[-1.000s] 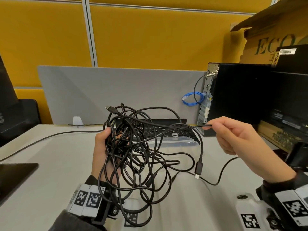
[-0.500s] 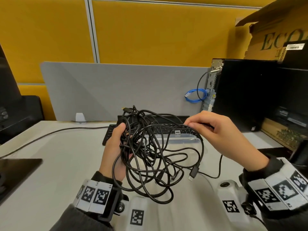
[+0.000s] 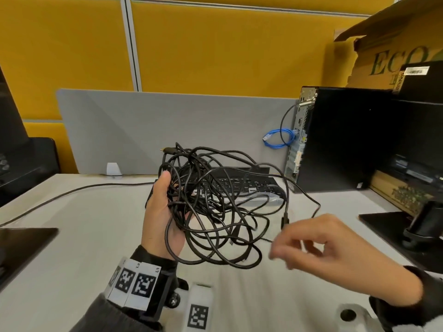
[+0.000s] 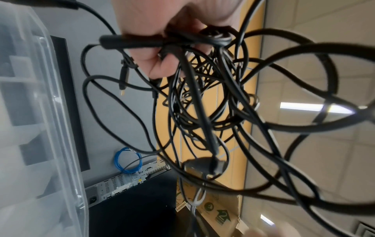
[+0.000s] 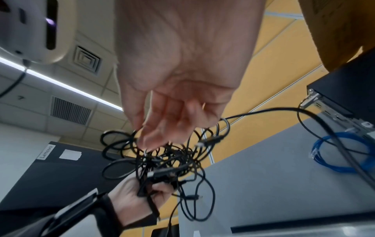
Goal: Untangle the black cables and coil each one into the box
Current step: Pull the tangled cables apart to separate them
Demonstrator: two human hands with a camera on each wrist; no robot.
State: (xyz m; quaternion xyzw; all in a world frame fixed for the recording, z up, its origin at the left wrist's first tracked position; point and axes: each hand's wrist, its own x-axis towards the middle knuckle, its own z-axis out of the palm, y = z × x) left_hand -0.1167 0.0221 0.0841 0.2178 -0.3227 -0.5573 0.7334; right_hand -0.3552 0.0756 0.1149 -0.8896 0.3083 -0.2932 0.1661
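Left hand [image 3: 160,219] gripped the tangled black cables [image 3: 215,207] above the table [image 3: 72,248]; right hand [image 3: 333,250] hovered empty, fingers loose. Hasty pulling risked tightening knots.

The black cables [image 3: 211,207] form one loose, knotted tangle of thin loops held up above the desk, bunched tightest at its nine o'clock side. A gold-tipped plug [image 3: 169,150] sticks out at eleven o'clock; another connector [image 3: 284,220] dangles at three o'clock.
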